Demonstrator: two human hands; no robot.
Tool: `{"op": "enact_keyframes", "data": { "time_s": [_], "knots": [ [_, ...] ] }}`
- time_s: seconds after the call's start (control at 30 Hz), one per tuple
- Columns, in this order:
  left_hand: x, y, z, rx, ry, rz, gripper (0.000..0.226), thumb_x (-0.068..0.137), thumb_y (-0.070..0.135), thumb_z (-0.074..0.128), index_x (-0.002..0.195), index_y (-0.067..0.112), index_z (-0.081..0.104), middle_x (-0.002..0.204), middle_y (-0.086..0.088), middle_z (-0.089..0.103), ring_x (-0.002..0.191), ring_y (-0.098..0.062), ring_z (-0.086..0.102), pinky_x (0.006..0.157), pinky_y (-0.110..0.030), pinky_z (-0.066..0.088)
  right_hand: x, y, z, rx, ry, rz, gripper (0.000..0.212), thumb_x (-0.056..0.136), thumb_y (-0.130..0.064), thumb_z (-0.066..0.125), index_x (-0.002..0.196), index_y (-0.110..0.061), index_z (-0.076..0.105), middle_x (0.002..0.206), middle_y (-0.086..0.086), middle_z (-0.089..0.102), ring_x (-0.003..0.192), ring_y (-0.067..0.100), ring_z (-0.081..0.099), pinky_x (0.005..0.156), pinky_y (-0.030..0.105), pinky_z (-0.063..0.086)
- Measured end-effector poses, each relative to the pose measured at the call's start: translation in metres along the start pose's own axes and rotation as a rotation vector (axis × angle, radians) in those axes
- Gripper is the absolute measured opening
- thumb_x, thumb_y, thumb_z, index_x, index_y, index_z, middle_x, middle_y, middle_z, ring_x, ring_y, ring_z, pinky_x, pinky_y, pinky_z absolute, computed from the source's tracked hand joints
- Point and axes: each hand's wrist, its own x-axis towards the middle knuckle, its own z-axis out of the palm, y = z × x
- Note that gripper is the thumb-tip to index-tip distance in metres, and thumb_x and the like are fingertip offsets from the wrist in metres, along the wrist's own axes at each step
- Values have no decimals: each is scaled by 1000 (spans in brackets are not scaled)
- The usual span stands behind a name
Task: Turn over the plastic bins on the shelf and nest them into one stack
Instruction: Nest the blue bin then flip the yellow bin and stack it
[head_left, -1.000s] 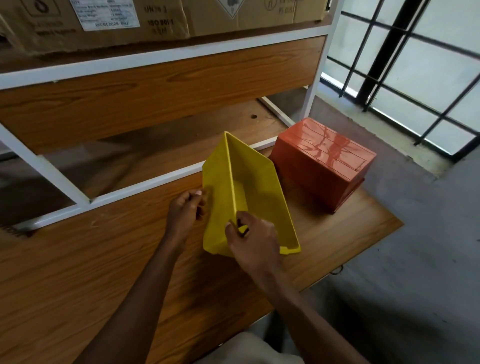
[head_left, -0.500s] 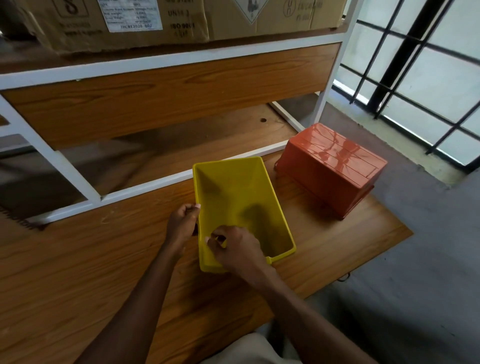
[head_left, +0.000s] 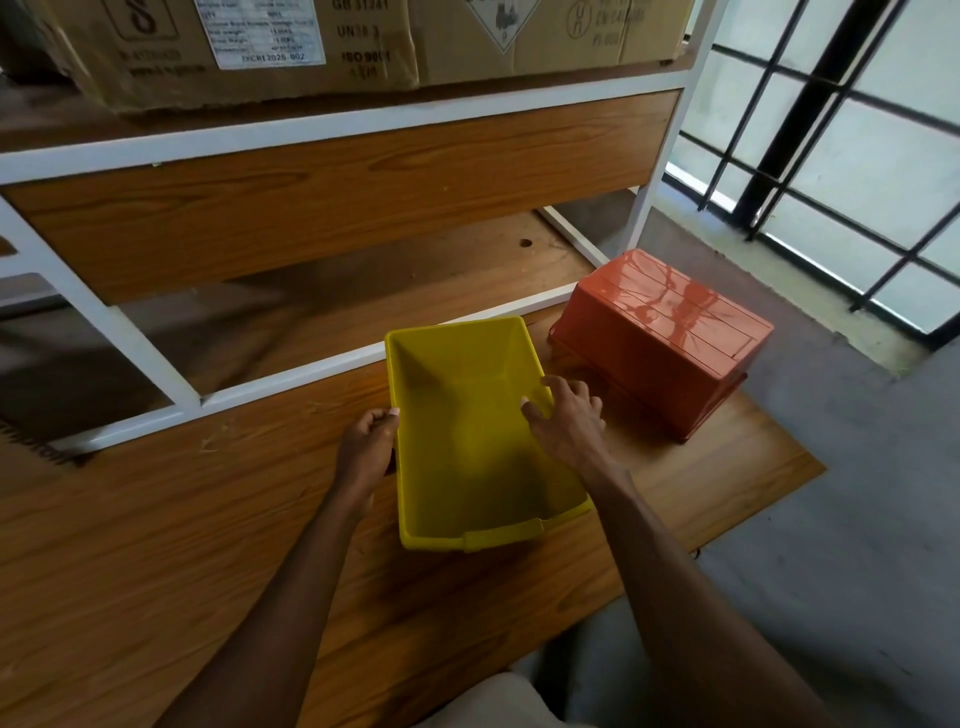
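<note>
Bins are what this comes down to: the yellow bin (head_left: 467, 441) is seen mouth-up on the wooden shelf board (head_left: 156, 519), its long axis running away from the person and slanting slightly; the orange bin (head_left: 660, 338) is seen bottom-up, just beside it on the right and a little farther back, with a narrow strip of board between the two. The left hand (head_left: 366, 452) is wrapped on the yellow bin's left rim, fingers curled over the edge, so the grip on that side is pinching the rim; the right hand (head_left: 566, 415) is held spread above the bin's right wall, fingers loose and fanned, with nothing clasped; whether its fingertips are touching the rim cannot be told.

The relation that matters is read plainly: the orange bin lies to the right of the right hand and slightly beyond it, so that hand is clearly the nearer one; the left hand is well apart from it, across the whole width of the yellow bin. The orange bin's long axis is angled away to the right, not parallel with the yellow one; by this judgement it would have to be turned over and then swung round into line before it could be dropped inside. One bin is judged done, one not yet.
</note>
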Motion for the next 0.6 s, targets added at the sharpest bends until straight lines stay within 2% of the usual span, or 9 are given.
{"op": "enact_keyframes", "data": {
  "time_s": [0.13,0.23,0.37,0.5,0.6],
  "knots": [
    [-2,0,2,-3,5,-9,31,105,43,53,122,21,66,107,-8,73,89,-25,68,69,-34,53,8,3,6,228,-5,69,56,109,-42,48,156,-12,39,150,13,49,131,33,53,106,53,49],
    [-2,-1,0,-20,-7,-9,31,105,40,53,125,20,66,108,-14,73,88,-27,68,72,-38,52,14,5,6,258,37,100,43,112,-30,41,143,-5,58,129,16,64,113,34,63,93,48,54],
    [-6,1,0,-34,3,-22,27,106,31,53,130,22,62,103,1,72,89,-20,68,72,-35,53,13,11,0,422,-36,174,36,110,-22,42,139,-15,62,129,12,66,107,29,64,84,43,53],
    [-10,0,-5,-38,4,-31,32,105,30,54,136,24,61,113,-3,73,95,-23,71,69,-34,53,8,14,-6,592,-105,208,26,106,-17,48,122,-16,68,120,16,70,95,29,65,77,42,50],
    [-17,-4,-10,-98,37,-37,35,103,30,56,137,25,62,118,-6,74,97,-26,72,73,-37,53,1,12,-11,654,-131,205,24,104,-17,50,120,-16,69,111,15,72,87,27,66,73,40,50]
  ]
}}
